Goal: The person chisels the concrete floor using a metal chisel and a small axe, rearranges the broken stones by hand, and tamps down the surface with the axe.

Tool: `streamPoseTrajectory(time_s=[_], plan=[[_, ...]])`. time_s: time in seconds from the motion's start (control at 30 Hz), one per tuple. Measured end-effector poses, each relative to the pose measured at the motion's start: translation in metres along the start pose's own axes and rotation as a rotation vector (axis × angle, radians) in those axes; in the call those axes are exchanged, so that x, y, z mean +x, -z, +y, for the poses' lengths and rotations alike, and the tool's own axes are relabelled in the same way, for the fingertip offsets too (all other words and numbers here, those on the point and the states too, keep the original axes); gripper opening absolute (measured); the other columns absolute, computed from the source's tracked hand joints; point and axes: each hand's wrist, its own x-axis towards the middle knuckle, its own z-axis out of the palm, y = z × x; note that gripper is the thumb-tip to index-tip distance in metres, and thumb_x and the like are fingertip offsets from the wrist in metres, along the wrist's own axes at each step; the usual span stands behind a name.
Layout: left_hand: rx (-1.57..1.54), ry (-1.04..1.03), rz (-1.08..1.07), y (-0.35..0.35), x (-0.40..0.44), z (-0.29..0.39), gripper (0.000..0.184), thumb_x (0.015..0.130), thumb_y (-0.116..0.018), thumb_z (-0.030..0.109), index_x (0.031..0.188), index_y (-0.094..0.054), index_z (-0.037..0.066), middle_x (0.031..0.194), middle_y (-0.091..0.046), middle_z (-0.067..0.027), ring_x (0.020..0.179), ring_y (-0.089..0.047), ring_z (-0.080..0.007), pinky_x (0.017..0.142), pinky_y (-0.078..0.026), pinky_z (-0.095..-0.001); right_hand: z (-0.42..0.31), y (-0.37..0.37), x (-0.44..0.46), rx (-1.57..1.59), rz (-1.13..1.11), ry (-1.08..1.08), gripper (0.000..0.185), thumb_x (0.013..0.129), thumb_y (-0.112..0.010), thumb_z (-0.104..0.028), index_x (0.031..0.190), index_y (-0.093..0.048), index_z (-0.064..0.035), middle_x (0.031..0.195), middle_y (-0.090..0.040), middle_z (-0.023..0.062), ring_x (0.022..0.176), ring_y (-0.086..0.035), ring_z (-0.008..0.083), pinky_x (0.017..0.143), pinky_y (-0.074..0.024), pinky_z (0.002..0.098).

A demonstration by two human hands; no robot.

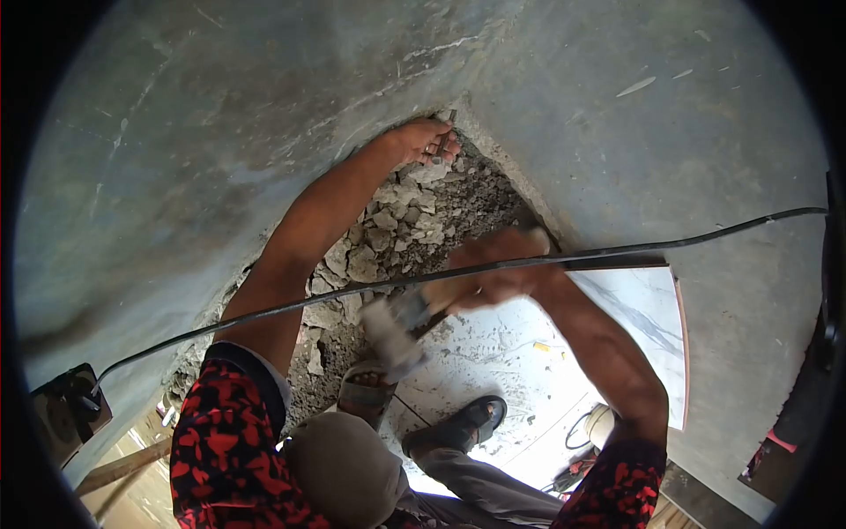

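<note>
Chisel (452,115): located at the inner corner where the two wall faces meet, above the broken mortar rubble (381,231). It appears to be a short metal bar and is judged rigid, dense and not fragile; dust may make the shank slippery. The suitable hold is around the middle of the shank, leaving the end to be struck exposed.

Hammer (393,337): the head is judged to carry most of the weight, so the handle should be gripped firmly away from it. The head is motion-blurred, and its exact shape cannot be read.

Left hand (426,141): narrow closure, fingers curled about the chisel close to the wall corner.

Right hand (485,249): closed around the hammer handle; blur hides the individual finger positions. The black cable (634,248) crosses the view over this hand; whether they touch cannot be determined.
</note>
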Motion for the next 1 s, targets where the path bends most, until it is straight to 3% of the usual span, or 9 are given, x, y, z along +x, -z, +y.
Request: streamPoseTrajectory(time_s=[0.03, 0.1, 0.27, 0.37, 0.47, 0.63, 0.73, 0.77, 1.0], plan=[[0.0, -0.006, 0.016, -0.002, -0.004, -0.001, 0.031, 0.1, -0.042, 0.04, 0.1, -0.058, 0.013, 0.1, -0.068, -0.0032, 0.095, -0.062, -0.017, 0.088, -0.039, -0.0418, 0.011, -0.003, -0.001, -0.048, 0.067, 0.071, 0.052, 0.09, -0.049, -0.055, 0.112, -0.06, -0.01, 0.096, -0.066, 0.016, 0.094, -0.063, 0.0362, 0.082, -0.0508, 0.0419], [0.032, -0.002, 0.073, -0.008, -0.01, 0.004, 0.031, 0.1, -0.042, 0.038, 0.102, -0.058, 0.012, 0.097, -0.069, -0.0024, 0.098, -0.063, -0.0179, 0.09, -0.039, -0.0418, 0.029, 0.044, 0.015, 0.005, -0.076, -0.782, 0.061, 0.086, -0.053, -0.058, 0.111, -0.057, -0.0027, 0.089, -0.066, 0.0203, 0.094, -0.064, 0.0375, 0.081, -0.0517, 0.043], [-0.015, -0.02, 0.029, -0.002, 0.001, 0.008, 0.032, 0.099, -0.043, 0.039, 0.107, -0.059, 0.012, 0.098, -0.069, -0.0023, 0.097, -0.064, -0.017, 0.09, -0.039, -0.0412, -0.027, 0.057, 0.013, 0.024, -0.162, -0.647, 0.067, 0.086, -0.05, -0.061, 0.11, -0.055, 0.0008, 0.085, -0.067, 0.0211, 0.086, -0.066, 0.0358, 0.077, -0.0532, 0.0431], [0.037, -0.016, 0.045, -0.003, -0.004, 0.0, 0.032, 0.099, -0.042, 0.04, 0.101, -0.059, 0.013, 0.101, -0.069, -0.0028, 0.092, -0.065, -0.0163, 0.085, -0.041, -0.0402, -0.002, 0.041, 0.005, -0.106, -0.127, -0.062, 0.062, 0.088, -0.048, -0.06, 0.113, -0.057, -0.0044, 0.086, -0.065, 0.0202, 0.087, -0.066, 0.036, 0.082, -0.0527, 0.0415], [0.016, -0.019, 0.044, -0.004, -0.009, 0.003, 0.031, 0.1, -0.042, 0.04, 0.097, -0.059, 0.014, 0.099, -0.069, -0.0024, 0.092, -0.064, -0.0162, 0.085, -0.042, -0.0419, 0.002, 0.064, 0.016, 0.204, -0.17, -0.821, 0.062, 0.086, -0.053, -0.058, 0.112, -0.056, -0.0026, 0.095, -0.066, 0.0194, 0.085, -0.066, 0.0354, 0.077, -0.0522, 0.0455], [0.019, -0.016, 0.019, -0.003, -0.008, 0.004, 0.033, 0.1, -0.041, 0.041, 0.1, -0.059, 0.013, 0.101, -0.068, -0.0036, 0.091, -0.063, -0.0174, 0.093, -0.04, -0.046, -0.036, 0.032, 0.005, -0.189, -0.154, -0.143, 0.056, 0.091, -0.044, -0.058, 0.103, -0.061, -0.0059, 0.089, -0.067, 0.0165, 0.087, -0.067, 0.0305, 0.079, -0.0521, 0.0398], [0.057, -0.024, 0.008, -0.003, -0.006, 0.003, 0.033, 0.099, -0.041, 0.043, 0.1, -0.056, 0.014, 0.102, -0.068, -0.0028, 0.091, -0.061, -0.0178, 0.09, -0.038, -0.045, -0.002, 0.053, 0.004, 0.261, -0.038, -0.499, 0.057, 0.09, -0.046, -0.058, 0.102, -0.06, -0.0035, 0.086, -0.067, 0.017, 0.083, -0.066, 0.0334, 0.077, -0.0529, 0.0414], [0.055, -0.028, 0.01, -0.005, -0.007, 0.003, 0.033, 0.099, -0.041, 0.043, 0.1, -0.056, 0.014, 0.102, -0.068, -0.0028, 0.091, -0.061, -0.0178, 0.09, -0.038, -0.045, 0.032, 0.049, 0.009, -0.122, -0.04, -0.721, 0.06, 0.086, -0.053, -0.058, 0.105, -0.056, -0.0011, 0.081, -0.066, 0.021, 0.083, -0.066, 0.0379, 0.073, -0.0529, 0.0433], [0.025, -0.011, 0.004, 0.0, -0.007, 0.002, 0.038, 0.1, -0.038, 0.044, 0.105, -0.059, 0.012, 0.103, -0.067, -0.0018, 0.1, -0.058, -0.0188, 0.098, -0.037, -0.0459, -0.04, 0.021, 0.002, -0.076, -0.219, -0.754, 0.059, 0.089, -0.05, -0.053, 0.113, -0.055, -0.0002, 0.102, -0.065, 0.0237, 0.1, -0.064, 0.0353, 0.084, -0.0508, 0.0477]])
